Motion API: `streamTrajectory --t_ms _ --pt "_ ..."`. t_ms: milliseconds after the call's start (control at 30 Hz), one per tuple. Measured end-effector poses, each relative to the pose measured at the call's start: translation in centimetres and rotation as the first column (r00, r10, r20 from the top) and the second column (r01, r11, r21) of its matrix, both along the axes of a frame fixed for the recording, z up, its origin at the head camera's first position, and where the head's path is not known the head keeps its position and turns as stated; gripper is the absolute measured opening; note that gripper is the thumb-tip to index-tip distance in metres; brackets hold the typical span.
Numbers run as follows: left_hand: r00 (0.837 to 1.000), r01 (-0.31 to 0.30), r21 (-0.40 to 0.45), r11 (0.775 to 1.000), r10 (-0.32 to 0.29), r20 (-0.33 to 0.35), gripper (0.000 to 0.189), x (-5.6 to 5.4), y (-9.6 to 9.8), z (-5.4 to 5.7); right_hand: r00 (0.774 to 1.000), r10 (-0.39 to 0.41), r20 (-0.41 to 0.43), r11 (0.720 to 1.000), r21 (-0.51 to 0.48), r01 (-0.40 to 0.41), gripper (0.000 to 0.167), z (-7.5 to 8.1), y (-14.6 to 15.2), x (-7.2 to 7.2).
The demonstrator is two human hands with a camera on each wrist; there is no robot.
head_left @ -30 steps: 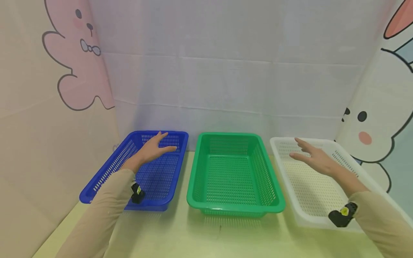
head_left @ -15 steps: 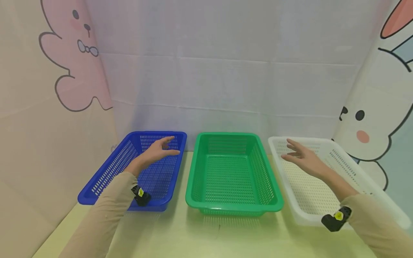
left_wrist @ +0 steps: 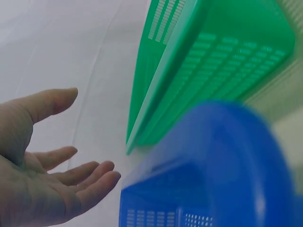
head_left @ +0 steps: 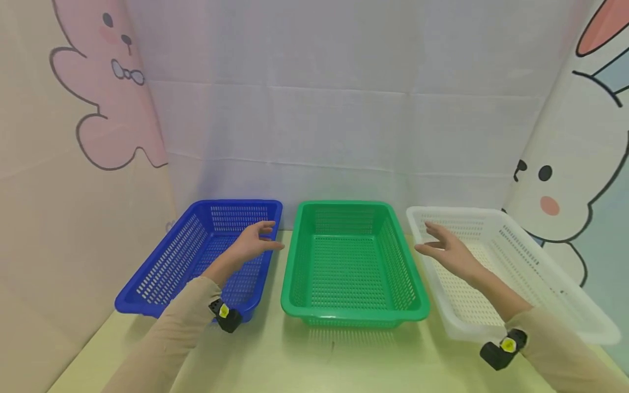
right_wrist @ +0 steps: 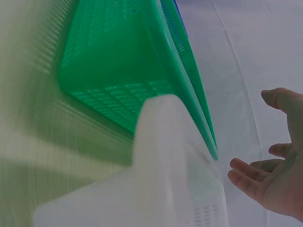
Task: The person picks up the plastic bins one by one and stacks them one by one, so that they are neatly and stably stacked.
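Observation:
Three perforated plastic baskets stand in a row: a blue basket (head_left: pixel 147 289) at left, a green basket (head_left: pixel 356 314) in the middle and a white basket (head_left: pixel 472 330) at right. My left hand (head_left: pixel 249 244) hovers over the right side of the blue basket, fingers relaxed and thumb apart. Above the white basket's left side is my right hand (head_left: pixel 451 254), its fingers loosely bent. Both hands hold nothing. In the left wrist view, the left palm (left_wrist: pixel 33 194) shows beside the blue rim. The right wrist view has the right palm (right_wrist: pixel 284 184) beyond the white rim.
The baskets rest on a pale yellow-green table (head_left: pixel 314 365). A whitish curtain (head_left: pixel 314 120) hangs close behind them, with cartoon animals printed on the side panels. A black wrist camera (head_left: pixel 226 316) is strapped to the left sleeve, and another wrist camera (head_left: pixel 503 349) to the right.
Both hands have moved inward toward the green basket and slightly closer to me. Their fingers have bent a little more. The baskets stay in place while the view shifts slightly.

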State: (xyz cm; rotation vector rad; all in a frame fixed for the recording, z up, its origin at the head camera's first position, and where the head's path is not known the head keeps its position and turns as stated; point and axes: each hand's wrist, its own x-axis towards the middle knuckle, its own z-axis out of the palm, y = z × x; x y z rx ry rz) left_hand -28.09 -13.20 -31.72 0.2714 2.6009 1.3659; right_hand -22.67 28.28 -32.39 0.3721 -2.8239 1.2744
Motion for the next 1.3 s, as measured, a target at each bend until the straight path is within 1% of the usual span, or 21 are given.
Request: streamTrajectory --t_ms 67,167,300,367,567,733,867,967,1067,1200,1300 --pt "0.999 -0.034 0.013 0.999 0.033 0.008 0.069 0.3 0.5 -0.2 1.000 -0.002 0.012 1.000 -0.022 0.003 0.074 -0.2 -0.4 0.1" --pt "0.998 -0.065 0.040 0.997 0.065 0.012 0.069 0.7 1.2 -0.5 1.000 -0.006 0.023 0.999 -0.046 0.007 0.075 -0.4 -0.9 0.2" --pt "0.997 -0.073 0.067 0.995 0.072 0.013 0.070 1.3 2.0 -1.1 0.999 -0.014 0.032 0.998 -0.062 0.016 0.074 -0.7 -1.6 0.3" --pt "0.998 -0.067 0.078 0.995 0.066 0.014 0.070 1.5 2.2 -1.4 0.999 -0.023 0.039 0.997 -0.067 0.026 0.074 -0.9 -1.8 0.4" --pt "0.997 -0.069 0.116 0.991 0.063 0.052 0.072 2.0 3.0 -2.2 0.998 -0.046 0.047 0.996 -0.073 0.050 0.073 -1.6 -2.0 0.2" --pt "0.993 -0.103 0.155 0.982 0.093 0.071 0.076 2.4 3.8 -3.0 0.997 -0.047 0.068 0.995 -0.086 0.053 0.074 -2.0 -2.4 0.0" --pt "0.990 -0.127 0.172 0.977 0.113 0.087 0.079 2.5 4.4 -3.7 0.993 -0.059 0.099 0.995 -0.073 0.066 0.077 -2.2 -3.0 0.2" --pt "0.987 -0.145 0.148 0.978 0.132 0.093 0.081 2.7 4.7 -4.2 0.991 -0.080 0.110 0.994 -0.061 0.087 0.079 -2.3 -3.6 0.4" --pt "0.985 -0.162 0.150 0.975 0.150 0.091 0.081 2.9 4.9 -4.4 0.988 -0.109 0.110 0.990 -0.077 0.118 0.079 -2.5 -4.4 0.5" --pt "0.983 -0.170 0.171 0.971 0.156 0.094 0.075 3.0 5.2 -4.8 0.981 -0.153 0.120 0.978 -0.125 0.168 0.073 -2.6 -5.2 0.8" --pt "0.981 -0.175 0.176 0.969 0.157 0.114 0.068 3.1 5.4 -5.1 0.976 -0.175 0.133 0.971 -0.143 0.194 0.068 -2.6 -5.4 1.0"
